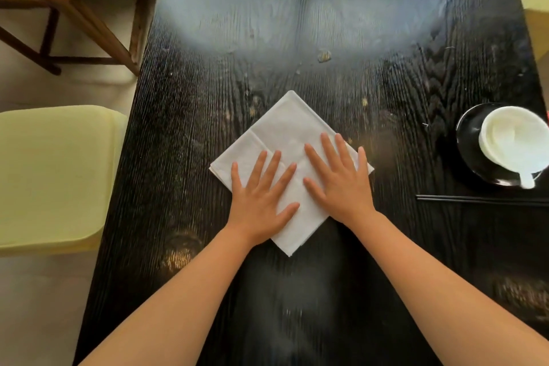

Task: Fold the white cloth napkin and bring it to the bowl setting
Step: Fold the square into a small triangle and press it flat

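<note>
Left hand (261,199) and right hand (338,178) flat, fingers spread wide, pressing folded white napkin (285,134) mid black table (208,68). White bowl (514,142) on black saucer (466,154), chopsticks (481,200) well right; bare tabletop between.

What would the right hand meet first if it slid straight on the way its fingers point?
Only more napkin, then bare dark table. The right hand points away and slightly left, so the bowl lies well off that line.

Lighting: dim, warm; pale bluish glare across far end of black wooden table (386,74). Edges bowed by wide-angle lens; slightly soft.
</note>
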A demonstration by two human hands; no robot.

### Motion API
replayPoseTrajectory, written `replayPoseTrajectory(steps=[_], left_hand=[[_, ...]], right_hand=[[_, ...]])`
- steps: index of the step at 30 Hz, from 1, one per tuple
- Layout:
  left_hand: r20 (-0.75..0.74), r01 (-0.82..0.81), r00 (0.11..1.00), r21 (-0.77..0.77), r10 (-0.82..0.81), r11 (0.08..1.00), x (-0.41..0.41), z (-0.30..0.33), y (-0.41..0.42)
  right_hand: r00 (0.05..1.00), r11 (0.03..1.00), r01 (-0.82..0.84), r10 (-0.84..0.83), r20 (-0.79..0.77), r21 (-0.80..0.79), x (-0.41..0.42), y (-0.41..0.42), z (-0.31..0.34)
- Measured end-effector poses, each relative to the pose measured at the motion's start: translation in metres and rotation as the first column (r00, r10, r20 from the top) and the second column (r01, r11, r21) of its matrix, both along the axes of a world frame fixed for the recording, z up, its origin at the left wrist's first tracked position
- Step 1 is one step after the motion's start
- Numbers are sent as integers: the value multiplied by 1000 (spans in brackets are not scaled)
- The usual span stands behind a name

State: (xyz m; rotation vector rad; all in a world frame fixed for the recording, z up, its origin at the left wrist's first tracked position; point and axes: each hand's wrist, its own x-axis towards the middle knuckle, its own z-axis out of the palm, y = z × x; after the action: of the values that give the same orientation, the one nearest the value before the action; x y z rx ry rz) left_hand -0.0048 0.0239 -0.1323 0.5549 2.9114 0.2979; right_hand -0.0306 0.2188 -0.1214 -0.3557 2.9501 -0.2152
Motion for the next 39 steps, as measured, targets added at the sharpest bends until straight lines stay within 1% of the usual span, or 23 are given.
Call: replayPoseTrajectory(steps=[7,13,15,17,20,22,27,31,34,37,39], left_hand=[[12,46,999,-4,-46,999,22,5,0],[85,93,992,-5,-92,996,51,13,-3],[112,116,987,3,-116,993,59,14,-8],[117,179,977,24,-180,984,66,16,-21],[91,286,953,51,-290,957,71,20,-42],[63,310,947,63,-314,949,71,21,-45],[-42,301,954,116,-298,947,66,16,-35],[-102,317,947,121,-306,941,60,13,-35],[-135,344,935,127,-328,930,56,14,-37],[-186,386,916,161,-356,908,46,19,-39],[-228,437,891,193,-393,879,39,23,-43]], right_hand=[[1000,1000,16,-17,-23,-17,30,-1,1],[999,1000,26,-26,35,-3,66,-3,5],[998,1000,-8,9,55,-27,76,2,6],[992,992,-99,105,65,-82,86,10,8],[953,946,-296,302,29,-128,99,22,9],[933,925,-359,361,-7,-128,100,27,8],[896,886,-442,428,-119,-141,89,29,6],[889,880,-439,397,-231,-179,86,24,6],[863,857,-470,395,-314,-213,79,18,8],[825,820,-538,467,-317,-193,76,19,8],[823,819,-545,481,-303,-179,73,24,9]])
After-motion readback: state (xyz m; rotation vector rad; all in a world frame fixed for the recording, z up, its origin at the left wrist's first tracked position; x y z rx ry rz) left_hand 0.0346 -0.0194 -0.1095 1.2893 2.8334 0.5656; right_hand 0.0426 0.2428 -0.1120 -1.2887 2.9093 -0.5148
